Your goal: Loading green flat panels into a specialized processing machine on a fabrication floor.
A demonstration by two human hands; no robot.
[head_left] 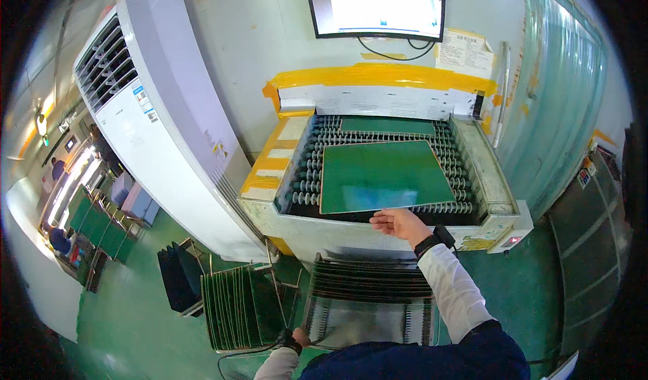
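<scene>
A green rectangular panel (385, 177) lies slightly askew over the roller bed of a conveyor machine (499, 204). At its near edge is my right hand (401, 225), fingers loosely bent and a little apart, with no grip on the panel visible. Farther in, a second green panel (388, 125) rests on the rollers, partly under the machine's taped cover. My left hand (300, 337) is low, beside the left side of a metal rack (358, 319) that holds several dark panels at its far end. The left fingers are mostly hidden.
Left of that rack stands another rack of upright green panels (233, 306), with a black-panel rack (179, 275) beyond it. A tall white air conditioner (169, 123) flanks the machine. A screen (378, 5) hangs above; a plastic strip curtain (557, 96) is at right.
</scene>
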